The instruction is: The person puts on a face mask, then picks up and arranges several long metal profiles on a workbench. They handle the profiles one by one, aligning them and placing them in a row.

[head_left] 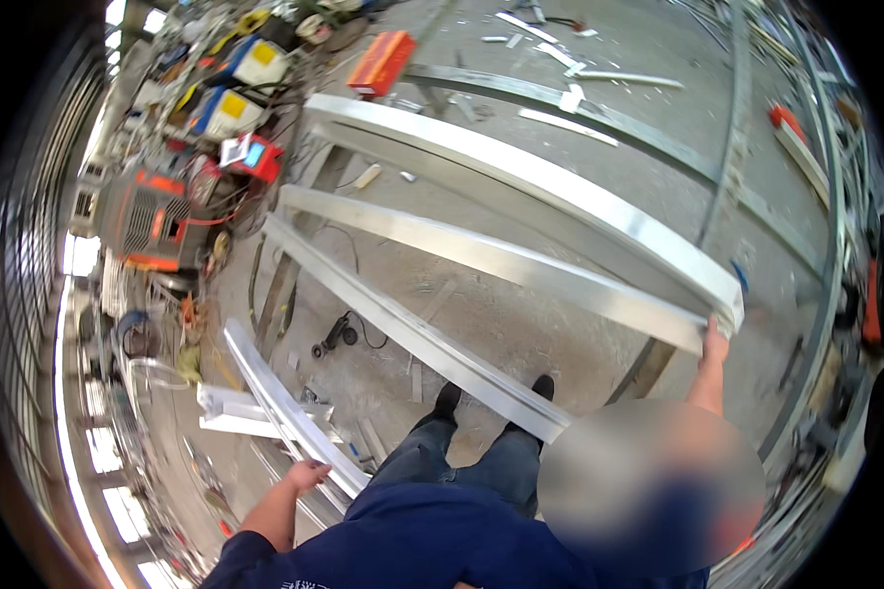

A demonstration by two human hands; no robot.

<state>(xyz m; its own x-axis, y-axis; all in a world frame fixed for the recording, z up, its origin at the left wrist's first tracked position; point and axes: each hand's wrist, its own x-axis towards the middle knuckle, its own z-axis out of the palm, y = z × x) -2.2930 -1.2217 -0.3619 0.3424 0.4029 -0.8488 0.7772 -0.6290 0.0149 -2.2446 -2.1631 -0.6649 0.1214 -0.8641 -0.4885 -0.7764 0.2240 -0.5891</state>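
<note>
Several long pale metal profiles lie side by side across dark supports in front of me. My right hand (715,344) is at the right end of the middle profile (501,260), its fingers wrapped at the edge. That end nearly meets the end of the large white box profile (550,177) behind it. A grooved profile (413,334) runs nearer, its right end close to my legs. At lower left, my left hand (307,476) is curled beside a shorter white profile (290,407); anything inside the fingers is hidden. A blurred patch covers part of my right arm.
An angle grinder (336,336) with a cord lies on the floor between supports. An orange-and-grey machine (147,218), a red box (255,157) and an orange carton (381,63) stand left and far. A steel frame (599,118) and white offcuts (570,130) lie beyond.
</note>
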